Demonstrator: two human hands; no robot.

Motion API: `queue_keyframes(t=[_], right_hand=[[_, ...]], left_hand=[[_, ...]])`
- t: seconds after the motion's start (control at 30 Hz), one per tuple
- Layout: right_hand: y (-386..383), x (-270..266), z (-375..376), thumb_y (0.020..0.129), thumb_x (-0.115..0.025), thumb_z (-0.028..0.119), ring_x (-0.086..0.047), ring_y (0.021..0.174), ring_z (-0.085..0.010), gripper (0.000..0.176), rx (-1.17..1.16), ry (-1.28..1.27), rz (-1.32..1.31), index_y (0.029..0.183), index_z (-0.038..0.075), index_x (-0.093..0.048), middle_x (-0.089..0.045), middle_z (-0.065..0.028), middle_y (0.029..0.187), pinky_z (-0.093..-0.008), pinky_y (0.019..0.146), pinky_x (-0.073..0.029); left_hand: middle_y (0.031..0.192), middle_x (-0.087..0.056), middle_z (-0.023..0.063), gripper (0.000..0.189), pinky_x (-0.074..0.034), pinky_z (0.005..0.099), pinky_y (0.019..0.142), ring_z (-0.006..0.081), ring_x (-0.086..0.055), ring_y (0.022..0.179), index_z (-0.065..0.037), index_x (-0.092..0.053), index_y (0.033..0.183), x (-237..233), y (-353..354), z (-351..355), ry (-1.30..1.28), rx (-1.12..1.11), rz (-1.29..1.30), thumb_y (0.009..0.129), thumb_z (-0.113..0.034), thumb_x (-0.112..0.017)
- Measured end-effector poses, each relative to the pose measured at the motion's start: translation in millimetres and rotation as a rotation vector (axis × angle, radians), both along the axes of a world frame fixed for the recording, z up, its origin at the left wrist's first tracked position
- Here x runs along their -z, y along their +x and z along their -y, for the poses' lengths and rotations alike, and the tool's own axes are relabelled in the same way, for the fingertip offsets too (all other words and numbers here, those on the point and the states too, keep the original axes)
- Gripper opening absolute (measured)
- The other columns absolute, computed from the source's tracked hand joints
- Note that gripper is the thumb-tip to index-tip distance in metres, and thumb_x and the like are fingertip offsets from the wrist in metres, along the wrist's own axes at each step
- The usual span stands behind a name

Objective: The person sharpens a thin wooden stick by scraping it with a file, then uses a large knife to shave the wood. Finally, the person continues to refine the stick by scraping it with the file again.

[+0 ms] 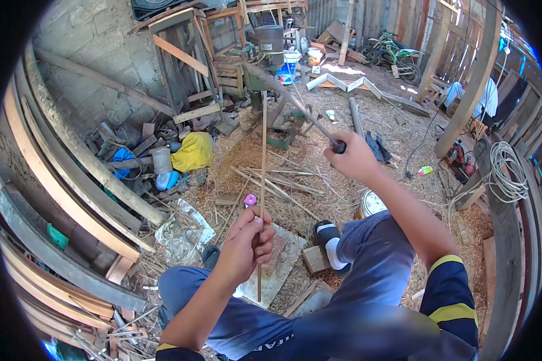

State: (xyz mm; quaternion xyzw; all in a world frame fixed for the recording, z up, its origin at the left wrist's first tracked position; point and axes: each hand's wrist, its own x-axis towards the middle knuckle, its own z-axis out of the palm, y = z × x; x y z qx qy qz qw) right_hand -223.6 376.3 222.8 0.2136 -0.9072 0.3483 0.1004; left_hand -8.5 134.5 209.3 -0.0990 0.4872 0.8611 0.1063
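Note:
My left hand (245,246) is closed around a thin wooden stick (263,156) that stands nearly upright, its lower end between my knees. In my right hand (356,159) is the dark handle of a machete (304,107), raised with its long blade pointing up and to the left. The blade's far part is smeared, and it appears apart from the stick. Below the left hand lies a flat pale slab (281,274) on the ground. A small wooden block (316,259) sits beside my right foot.
Wood shavings and loose sticks (277,180) cover the ground ahead. Long planks (72,174) lean along the left. A yellow cloth (193,150) lies on the scrap pile. At the right stand a wooden post (473,84) and coiled rope (507,171); another person (488,99) sits behind.

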Motion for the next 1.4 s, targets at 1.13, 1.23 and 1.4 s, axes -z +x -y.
queue_keyframes(t=[1.13, 1.23, 1.4], right_hand=[[57.2, 6.4, 45.5, 0.074, -0.08, 0.035, -0.069, 0.062, -0.0347, 0.03, -0.372, 0.347, -0.379, 0.082, 0.012, -0.062, -0.066, -0.0105, 0.065, -0.0477, 0.057, -0.053], [48.2, 2.4, 40.0, 0.073, -0.081, 0.036, -0.068, 0.061, -0.0346, 0.033, -0.41, 0.306, -0.437, 0.079, 0.013, -0.059, -0.064, -0.0103, 0.062, -0.0477, 0.056, -0.051], [28.9, -0.6, 32.2, 0.074, -0.077, 0.033, -0.072, 0.067, -0.0364, 0.027, -0.355, 0.472, -0.385, 0.083, 0.01, -0.066, -0.069, -0.0143, 0.069, -0.0488, 0.062, -0.055]], left_hand=[[0.065, -0.03, -0.0085, 0.023, -0.018, 0.0234, 0.04, 0.0036, -0.025, 0.046, -0.015, -0.051, 0.1, -3.0, -4.5, -12.8, -0.151, -0.1, -0.084, 0.115, -0.032, -0.045], [0.065, -0.031, -0.0084, 0.023, -0.018, 0.0232, 0.04, 0.0033, -0.025, 0.046, -0.016, -0.051, 0.1, -5.4, -2.0, -13.0, -0.2, -0.063, -0.111, 0.115, -0.032, -0.046], [0.065, -0.034, -0.0087, 0.024, -0.019, 0.0225, 0.039, 0.0023, -0.027, 0.046, -0.015, -0.053, 0.101, 2.3, -4.3, -9.4, -0.242, -0.081, -0.079, 0.115, -0.033, -0.046]])
